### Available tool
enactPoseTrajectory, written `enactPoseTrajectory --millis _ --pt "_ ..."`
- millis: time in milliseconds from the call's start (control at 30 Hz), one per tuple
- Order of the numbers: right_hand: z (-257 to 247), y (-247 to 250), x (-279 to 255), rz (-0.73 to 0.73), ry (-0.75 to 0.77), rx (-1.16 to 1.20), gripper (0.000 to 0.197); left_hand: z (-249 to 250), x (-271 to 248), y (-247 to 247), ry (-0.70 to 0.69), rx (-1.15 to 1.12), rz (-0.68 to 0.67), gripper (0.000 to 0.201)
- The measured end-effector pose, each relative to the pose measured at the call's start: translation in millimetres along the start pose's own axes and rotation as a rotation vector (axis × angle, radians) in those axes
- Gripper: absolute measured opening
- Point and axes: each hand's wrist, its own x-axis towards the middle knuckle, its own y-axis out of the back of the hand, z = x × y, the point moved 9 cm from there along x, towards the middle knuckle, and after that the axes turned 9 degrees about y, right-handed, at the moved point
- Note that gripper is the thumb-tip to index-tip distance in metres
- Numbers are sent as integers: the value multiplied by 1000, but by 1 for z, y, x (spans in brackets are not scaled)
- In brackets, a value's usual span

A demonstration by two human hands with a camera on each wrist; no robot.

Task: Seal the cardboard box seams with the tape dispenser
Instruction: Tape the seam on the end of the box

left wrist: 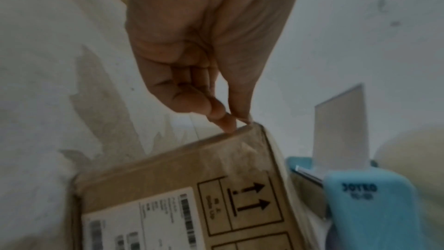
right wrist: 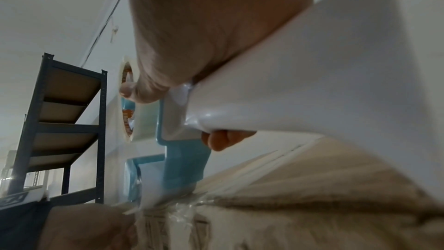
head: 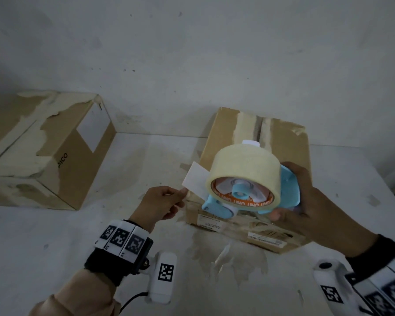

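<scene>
A worn cardboard box (head: 290, 156) lies on the white table, old tape along its middle seam. My right hand (head: 283, 192) grips a blue tape dispenser (head: 287, 185) with a tan tape roll (head: 244, 165), held just above the box's near end. The right wrist view shows the dispenser (right wrist: 185, 163) low over the box top (right wrist: 312, 187). A white paper tab (head: 195, 179) sticks out from the dispenser's left side. At the box's near left corner my left hand (head: 180, 195) has thumb and forefinger pinched together (left wrist: 240, 121) on the thin tape end.
A second, larger cardboard box (head: 73, 156) with torn tape sits at the left against the white wall. The table (head: 226, 258) has peeled tape patches in front of the box. A dark metal shelf rack (right wrist: 67, 121) stands off to the side.
</scene>
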Motion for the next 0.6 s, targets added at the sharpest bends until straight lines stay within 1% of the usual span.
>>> enactPoseTrajectory --millis 167,233,300,367,433,500,600 --pt "4 1 0 10 11 -13 83 -31 -2 -18 194 -148 -82 30" --pt "5 1 1 18 6 -18 83 -35 -3 -22 232 -200 -100 29" --pt "6 1 1 22 -2 -19 84 -35 -5 -23 240 -216 -117 28" --pt "5 1 2 23 6 -24 81 -34 -4 -24 229 -191 -104 28" --pt "6 -1 2 11 0 -4 80 -34 -5 -22 198 -107 -57 27" --pt "7 0 1 9 -9 13 84 -25 -8 -18 100 -35 17 27" --pt "3 0 1 -18 1 20 77 -8 -23 -19 -51 24 70 35"
